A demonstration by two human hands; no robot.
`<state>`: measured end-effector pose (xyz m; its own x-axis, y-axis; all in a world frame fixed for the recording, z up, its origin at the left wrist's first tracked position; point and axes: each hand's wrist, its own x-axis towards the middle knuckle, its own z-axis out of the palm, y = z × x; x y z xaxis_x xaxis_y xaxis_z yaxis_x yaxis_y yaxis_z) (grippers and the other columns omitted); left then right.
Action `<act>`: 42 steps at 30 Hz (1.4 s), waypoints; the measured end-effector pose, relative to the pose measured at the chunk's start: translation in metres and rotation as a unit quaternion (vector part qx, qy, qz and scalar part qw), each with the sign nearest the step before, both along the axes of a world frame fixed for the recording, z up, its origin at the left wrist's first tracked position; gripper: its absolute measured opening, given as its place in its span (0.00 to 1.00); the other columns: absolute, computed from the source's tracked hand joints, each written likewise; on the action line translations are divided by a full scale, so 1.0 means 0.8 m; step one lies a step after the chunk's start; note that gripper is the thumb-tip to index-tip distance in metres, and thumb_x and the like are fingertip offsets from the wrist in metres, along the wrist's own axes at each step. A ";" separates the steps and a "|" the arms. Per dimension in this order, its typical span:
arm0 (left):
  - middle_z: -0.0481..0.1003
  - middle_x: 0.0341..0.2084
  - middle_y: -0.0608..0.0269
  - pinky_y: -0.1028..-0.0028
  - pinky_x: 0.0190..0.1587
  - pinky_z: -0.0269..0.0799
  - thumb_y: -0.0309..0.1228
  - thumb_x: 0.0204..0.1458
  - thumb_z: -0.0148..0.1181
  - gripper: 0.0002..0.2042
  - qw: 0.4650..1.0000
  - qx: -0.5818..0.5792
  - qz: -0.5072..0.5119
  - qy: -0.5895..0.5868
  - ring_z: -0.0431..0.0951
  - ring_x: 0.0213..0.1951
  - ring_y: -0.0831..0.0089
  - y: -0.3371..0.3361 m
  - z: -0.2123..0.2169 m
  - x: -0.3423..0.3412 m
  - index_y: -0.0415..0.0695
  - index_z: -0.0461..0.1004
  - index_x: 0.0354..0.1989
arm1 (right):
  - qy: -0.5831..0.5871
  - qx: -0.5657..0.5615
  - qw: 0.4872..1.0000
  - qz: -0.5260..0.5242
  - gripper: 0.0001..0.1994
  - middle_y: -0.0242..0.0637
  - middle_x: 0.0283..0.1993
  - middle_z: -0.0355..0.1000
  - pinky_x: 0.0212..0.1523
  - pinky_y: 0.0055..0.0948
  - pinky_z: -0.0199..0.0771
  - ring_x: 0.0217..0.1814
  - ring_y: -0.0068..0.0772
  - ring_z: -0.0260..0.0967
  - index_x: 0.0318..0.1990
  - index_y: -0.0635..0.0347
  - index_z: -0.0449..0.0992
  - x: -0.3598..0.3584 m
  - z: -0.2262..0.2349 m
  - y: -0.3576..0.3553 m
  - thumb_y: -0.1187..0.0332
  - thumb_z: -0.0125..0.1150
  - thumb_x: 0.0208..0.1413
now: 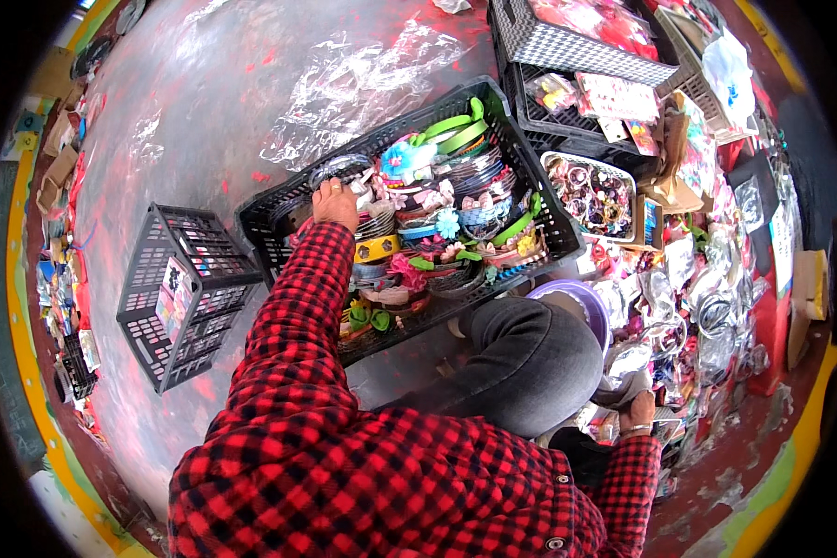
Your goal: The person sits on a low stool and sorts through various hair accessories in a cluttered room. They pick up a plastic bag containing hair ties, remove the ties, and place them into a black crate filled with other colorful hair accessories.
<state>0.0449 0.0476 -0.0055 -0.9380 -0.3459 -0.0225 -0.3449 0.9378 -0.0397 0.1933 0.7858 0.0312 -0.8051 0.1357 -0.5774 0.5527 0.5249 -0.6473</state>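
Headbands [446,223] nearly fill the crate [381,343]; packets [716,312] are left outside. Can't tell whether left hand [335,205] or right hand [638,412] pinches anything.

Left floor: black slatted plastic crate [209,302]
Far floor: crumpled clear plastic film [353,88]
Far right: black-and-white patterned bin [577,54], stacked high
Right: white basket [604,238] of small trinkets
Right edge: cardboard box [814,284]

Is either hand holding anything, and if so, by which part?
Can't tell: the left hand is at the headbands in the black crate; the right hand is near packaged items.
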 end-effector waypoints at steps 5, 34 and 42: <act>0.57 0.56 0.53 0.51 0.58 0.42 0.39 0.44 0.58 0.12 0.991 -0.080 -0.068 0.086 0.48 0.61 0.55 -0.003 0.003 0.006 0.42 0.75 0.29 | 0.059 0.035 0.998 0.000 0.14 0.38 0.34 0.72 0.32 0.31 0.70 0.34 0.30 0.69 0.41 0.65 0.71 -0.001 -0.001 -0.010 0.65 0.41 0.57; 0.43 0.60 0.34 0.55 0.58 0.53 0.36 0.49 0.54 0.14 0.973 0.200 -0.005 0.111 0.47 0.59 0.37 -0.048 -0.047 0.021 0.40 0.69 0.41 | 0.101 0.128 0.955 0.247 0.19 0.36 0.51 0.63 0.54 0.33 0.58 0.54 0.35 0.59 0.53 0.59 0.62 0.013 -0.027 0.026 0.72 0.40 0.53; 0.50 0.58 0.38 0.59 0.57 0.55 0.37 0.45 0.58 0.22 0.956 0.229 -0.001 0.183 0.57 0.56 0.44 -0.065 -0.058 0.015 0.43 0.63 0.48 | 0.155 0.333 0.878 0.307 0.15 0.47 0.32 0.69 0.32 0.42 0.66 0.34 0.52 0.66 0.38 0.60 0.71 -0.021 0.060 -0.069 0.75 0.55 0.37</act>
<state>0.0572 -0.0041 -0.0522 -0.9127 -0.3771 0.1578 -0.2563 0.8287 0.4976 0.1761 0.7306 0.0794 -0.9491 -0.1548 -0.2742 -0.1158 0.9814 -0.1532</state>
